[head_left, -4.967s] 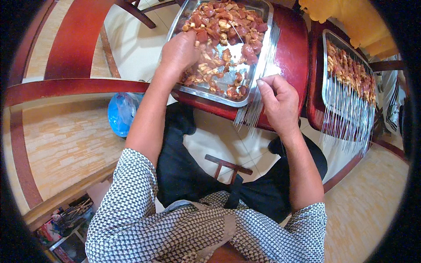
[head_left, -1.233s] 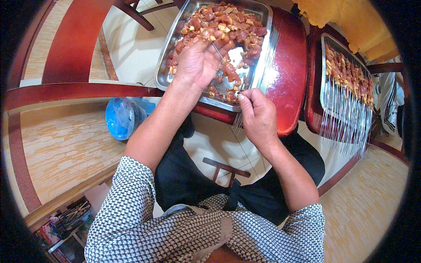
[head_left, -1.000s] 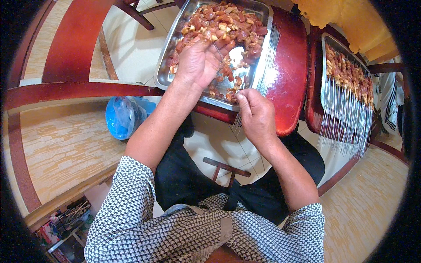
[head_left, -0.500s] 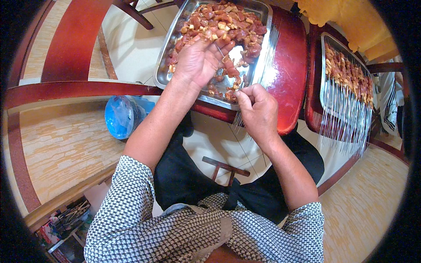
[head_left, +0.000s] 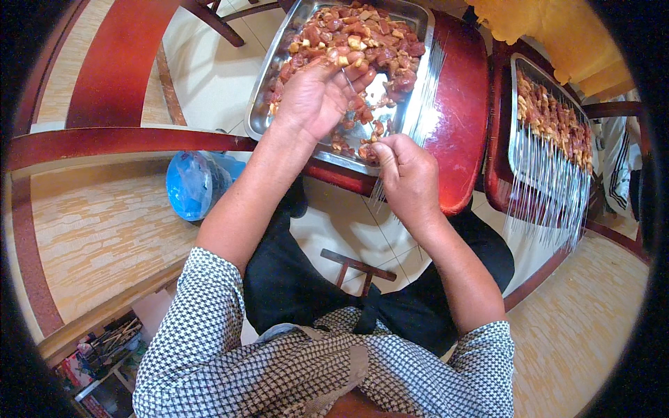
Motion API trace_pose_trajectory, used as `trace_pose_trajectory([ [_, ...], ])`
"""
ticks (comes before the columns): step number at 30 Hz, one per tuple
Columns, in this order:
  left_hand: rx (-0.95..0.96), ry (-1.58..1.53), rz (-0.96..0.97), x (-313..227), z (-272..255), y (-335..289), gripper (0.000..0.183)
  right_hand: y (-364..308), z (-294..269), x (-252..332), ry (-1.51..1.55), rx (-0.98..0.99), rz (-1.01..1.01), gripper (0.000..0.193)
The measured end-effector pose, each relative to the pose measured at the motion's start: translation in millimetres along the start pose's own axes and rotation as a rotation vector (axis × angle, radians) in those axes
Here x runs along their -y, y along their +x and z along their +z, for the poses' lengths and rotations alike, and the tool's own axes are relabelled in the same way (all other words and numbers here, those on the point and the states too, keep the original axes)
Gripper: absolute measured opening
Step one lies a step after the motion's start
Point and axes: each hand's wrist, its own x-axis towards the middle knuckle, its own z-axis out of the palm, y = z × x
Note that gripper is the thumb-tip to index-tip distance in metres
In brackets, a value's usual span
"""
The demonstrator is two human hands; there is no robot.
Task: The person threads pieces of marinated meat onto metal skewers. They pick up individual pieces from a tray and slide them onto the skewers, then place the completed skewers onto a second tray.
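My left hand [head_left: 317,94] is over the metal tray [head_left: 259,115], palm turned up and fingers curled. A pale chunk of meat [head_left: 343,61] shows at its fingertips. A thin metal skewer [head_left: 348,80] slants from those fingers down toward my right hand [head_left: 410,171], with reddish meat pieces [head_left: 359,111] along its line. The right hand is closed in a pinch by the tray's near edge, on the skewer's lower part; the thumb and fingers hide the exact grip. A heap of cut raw meat [head_left: 369,31] fills the tray's far part, with a few scraps nearer me.
Bare metal skewers [head_left: 433,76] lie along the tray's right side on a red stool [head_left: 463,104]. Farther right, a second tray [head_left: 514,143] holds several loaded skewers [head_left: 554,118], their bare ends overhanging toward me. A blue bin [head_left: 188,188] stands at left below a red wooden rail [head_left: 125,138].
My right hand has shifted slightly to the left, its fingers more curled. The meat between the hands has changed position, and a pale chunk now shows at my left fingertips.
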Motion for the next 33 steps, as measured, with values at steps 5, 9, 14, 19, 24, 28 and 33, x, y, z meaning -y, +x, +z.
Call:
trace_pose_trajectory([
  [5,-0.007,0.036,0.038,1,4,0,0.023,2,-5,5,-0.032,-0.003,0.059,0.015],
  [9,0.044,-0.03,-0.07,3,-4,2,0.025,2,-1,1,0.006,-0.014,0.089,0.014],
  [14,-0.016,0.041,-0.066,4,6,-2,0.028,4,-3,-2,0.108,0.005,0.139,0.013],
  [19,0.074,0.125,-0.027,5,1,-1,0.034,0,-10,-4,0.302,0.12,0.245,0.013],
  [24,0.052,0.014,-0.028,0,3,3,0.038,-3,-15,-5,0.3,0.111,0.236,0.012],
  [28,0.04,0.071,-0.028,-3,-4,7,0.035,-4,-16,-6,0.304,0.136,0.235,0.013],
  [33,-0.029,0.145,-0.022,-4,-5,9,0.031,-5,-19,-5,0.262,0.18,0.261,0.014],
])
